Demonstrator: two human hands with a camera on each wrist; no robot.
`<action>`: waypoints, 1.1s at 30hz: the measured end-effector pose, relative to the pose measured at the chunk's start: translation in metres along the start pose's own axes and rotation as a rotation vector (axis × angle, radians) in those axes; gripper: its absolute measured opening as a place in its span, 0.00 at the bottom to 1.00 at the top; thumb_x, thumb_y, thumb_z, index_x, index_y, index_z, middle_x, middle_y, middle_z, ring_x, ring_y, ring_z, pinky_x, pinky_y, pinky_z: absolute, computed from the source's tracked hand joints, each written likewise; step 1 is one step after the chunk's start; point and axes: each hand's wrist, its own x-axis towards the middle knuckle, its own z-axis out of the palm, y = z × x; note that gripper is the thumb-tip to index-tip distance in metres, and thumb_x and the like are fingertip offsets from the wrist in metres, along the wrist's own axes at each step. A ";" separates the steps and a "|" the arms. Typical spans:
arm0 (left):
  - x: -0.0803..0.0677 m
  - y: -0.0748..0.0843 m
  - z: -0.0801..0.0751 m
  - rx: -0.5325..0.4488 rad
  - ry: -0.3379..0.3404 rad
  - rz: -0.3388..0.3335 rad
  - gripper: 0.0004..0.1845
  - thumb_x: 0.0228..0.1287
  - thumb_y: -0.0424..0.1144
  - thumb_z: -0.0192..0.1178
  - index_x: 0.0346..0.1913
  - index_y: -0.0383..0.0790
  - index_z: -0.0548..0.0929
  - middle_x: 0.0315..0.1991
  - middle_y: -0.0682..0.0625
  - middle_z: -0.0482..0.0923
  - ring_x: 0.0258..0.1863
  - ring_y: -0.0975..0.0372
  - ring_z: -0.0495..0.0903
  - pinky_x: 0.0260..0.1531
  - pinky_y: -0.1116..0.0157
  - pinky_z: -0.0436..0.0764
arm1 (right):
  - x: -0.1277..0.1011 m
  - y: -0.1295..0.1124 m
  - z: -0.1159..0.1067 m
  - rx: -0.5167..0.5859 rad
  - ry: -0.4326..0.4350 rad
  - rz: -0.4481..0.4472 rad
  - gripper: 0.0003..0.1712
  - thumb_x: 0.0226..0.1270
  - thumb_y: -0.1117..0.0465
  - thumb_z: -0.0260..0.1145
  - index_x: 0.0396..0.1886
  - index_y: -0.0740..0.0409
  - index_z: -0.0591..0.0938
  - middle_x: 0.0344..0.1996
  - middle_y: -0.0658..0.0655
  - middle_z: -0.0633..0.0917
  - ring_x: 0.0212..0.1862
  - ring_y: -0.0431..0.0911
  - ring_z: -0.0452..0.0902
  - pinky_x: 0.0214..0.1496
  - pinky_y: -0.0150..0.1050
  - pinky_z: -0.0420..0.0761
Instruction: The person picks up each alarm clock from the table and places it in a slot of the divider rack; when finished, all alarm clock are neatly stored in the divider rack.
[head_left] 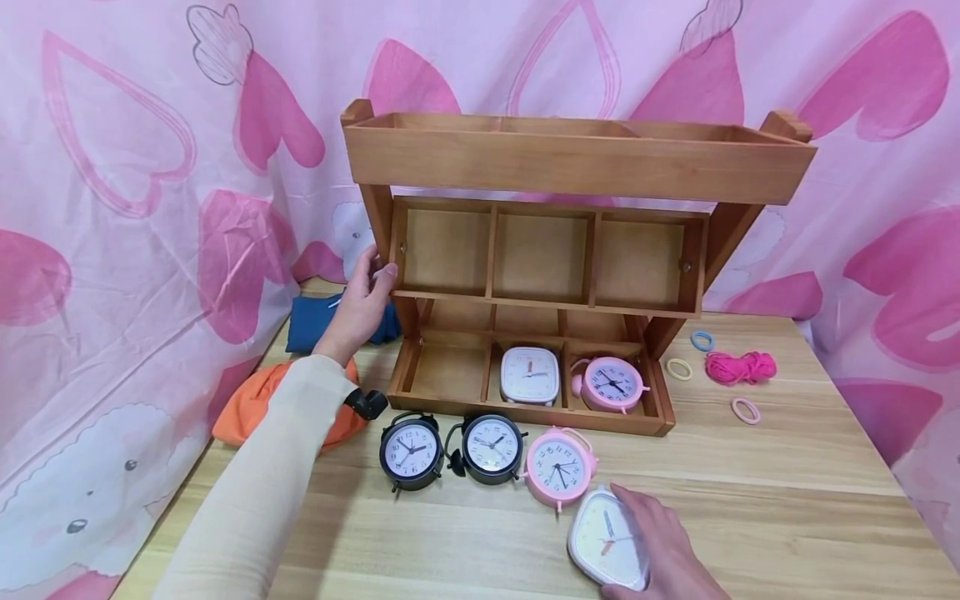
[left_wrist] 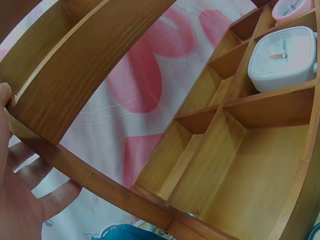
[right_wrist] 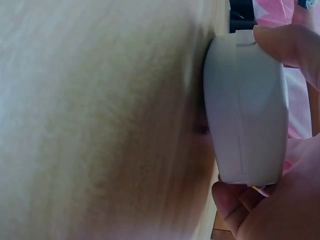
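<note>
White alarm clock (head_left: 606, 535): rounded body, orange hr hand, dial to head cam, askew, gripped in R hand (head_left: 666, 546), in front of wooden 3-tier shelf (head_left: 570, 158): brown, upright, mid tray (head_left: 555, 304) tilted fwd, L hand (head_left: 362, 310) gripping its left side.

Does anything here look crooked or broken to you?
Yes, one thing: the pink clock at the lower right of the wooden shelf sits tipped to one side, while the square clock beside it stands straight. Nothing looks broken.
</note>
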 end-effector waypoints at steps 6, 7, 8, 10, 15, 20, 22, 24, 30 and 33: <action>0.000 0.001 -0.002 0.015 0.007 -0.023 0.37 0.74 0.62 0.43 0.78 0.58 0.45 0.77 0.48 0.52 0.76 0.52 0.55 0.70 0.47 0.64 | 0.001 -0.003 -0.019 0.039 -0.037 0.020 0.68 0.27 0.33 0.83 0.70 0.56 0.65 0.58 0.56 0.77 0.55 0.52 0.72 0.51 0.56 0.76; 0.000 0.001 -0.002 0.015 0.005 -0.026 0.37 0.75 0.61 0.43 0.79 0.57 0.44 0.78 0.47 0.51 0.77 0.52 0.55 0.70 0.47 0.64 | 0.002 -0.006 -0.025 0.061 -0.059 0.046 0.67 0.28 0.34 0.83 0.70 0.54 0.64 0.59 0.57 0.76 0.56 0.53 0.71 0.51 0.56 0.77; 0.000 0.001 -0.002 0.012 0.004 -0.030 0.36 0.75 0.60 0.43 0.79 0.57 0.44 0.78 0.47 0.51 0.77 0.52 0.54 0.70 0.47 0.64 | 0.004 -0.009 -0.030 0.083 -0.071 0.065 0.66 0.30 0.35 0.82 0.71 0.53 0.64 0.59 0.57 0.75 0.57 0.53 0.71 0.51 0.56 0.77; 0.001 0.001 -0.003 0.003 -0.001 -0.032 0.35 0.77 0.57 0.43 0.79 0.55 0.43 0.78 0.46 0.50 0.77 0.51 0.54 0.71 0.46 0.63 | 0.009 -0.018 -0.041 0.114 -0.084 0.101 0.65 0.33 0.36 0.82 0.72 0.50 0.62 0.61 0.56 0.74 0.59 0.52 0.70 0.51 0.55 0.78; 0.001 0.000 -0.004 -0.009 -0.006 -0.038 0.35 0.78 0.54 0.43 0.79 0.52 0.43 0.78 0.44 0.50 0.77 0.50 0.53 0.70 0.46 0.63 | 0.030 -0.035 -0.056 0.106 -0.010 0.039 0.64 0.35 0.40 0.84 0.74 0.45 0.62 0.61 0.49 0.72 0.58 0.38 0.65 0.52 0.49 0.80; -0.002 0.002 -0.004 0.000 0.004 -0.011 0.36 0.76 0.59 0.42 0.79 0.55 0.44 0.78 0.45 0.51 0.76 0.50 0.55 0.70 0.46 0.63 | 0.066 -0.046 -0.058 0.159 0.059 -0.101 0.65 0.35 0.48 0.84 0.75 0.49 0.61 0.65 0.52 0.72 0.62 0.43 0.65 0.55 0.57 0.79; -0.002 0.002 -0.003 0.000 0.007 0.002 0.36 0.75 0.60 0.43 0.79 0.55 0.45 0.77 0.45 0.52 0.76 0.50 0.55 0.70 0.45 0.63 | 0.083 -0.051 -0.058 0.210 0.044 -0.134 0.65 0.35 0.50 0.84 0.76 0.51 0.61 0.68 0.56 0.71 0.66 0.51 0.65 0.59 0.64 0.75; -0.002 0.001 -0.002 -0.003 0.009 0.008 0.37 0.74 0.62 0.43 0.78 0.56 0.45 0.77 0.46 0.53 0.76 0.50 0.56 0.70 0.45 0.63 | 0.101 -0.057 -0.058 0.254 0.000 -0.137 0.64 0.36 0.50 0.83 0.76 0.51 0.60 0.69 0.57 0.70 0.68 0.55 0.65 0.61 0.66 0.73; -0.001 -0.001 0.000 0.004 0.008 0.005 0.38 0.74 0.62 0.43 0.79 0.55 0.45 0.77 0.46 0.52 0.76 0.51 0.54 0.72 0.47 0.62 | 0.150 -0.072 -0.054 0.355 -0.156 -0.113 0.61 0.42 0.48 0.81 0.77 0.44 0.58 0.67 0.52 0.70 0.63 0.50 0.69 0.58 0.56 0.76; -0.004 0.004 0.001 0.003 0.002 0.006 0.37 0.75 0.60 0.43 0.79 0.52 0.45 0.77 0.45 0.52 0.76 0.51 0.54 0.73 0.48 0.60 | 0.172 -0.078 -0.048 0.386 -0.216 -0.113 0.60 0.46 0.48 0.79 0.77 0.41 0.56 0.67 0.50 0.69 0.62 0.48 0.69 0.59 0.53 0.76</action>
